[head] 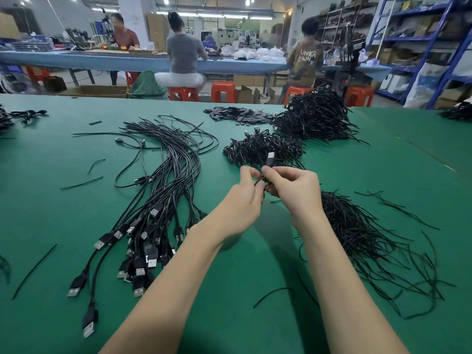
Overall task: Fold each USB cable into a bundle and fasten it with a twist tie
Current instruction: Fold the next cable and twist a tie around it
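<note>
Above the green table [229,290] my right hand [293,190] grips a folded black USB cable bundle [269,159], whose plug end sticks up above the fingers. My left hand [242,200] pinches a thin black twist tie [259,180] at the bundle's lower part, close against the right hand. Most of the bundle is hidden inside the fingers. Loose unfolded USB cables [163,200] fan out on the left, plugs toward me. A heap of black twist ties [370,238] lies on the right.
Bundled cables form a small pile [263,149] just beyond my hands and a larger pile [316,116] farther back right. Small black strips [237,114] lie at the far middle. Stray ties [34,270] dot the mat. People sit at a blue bench [102,60] behind.
</note>
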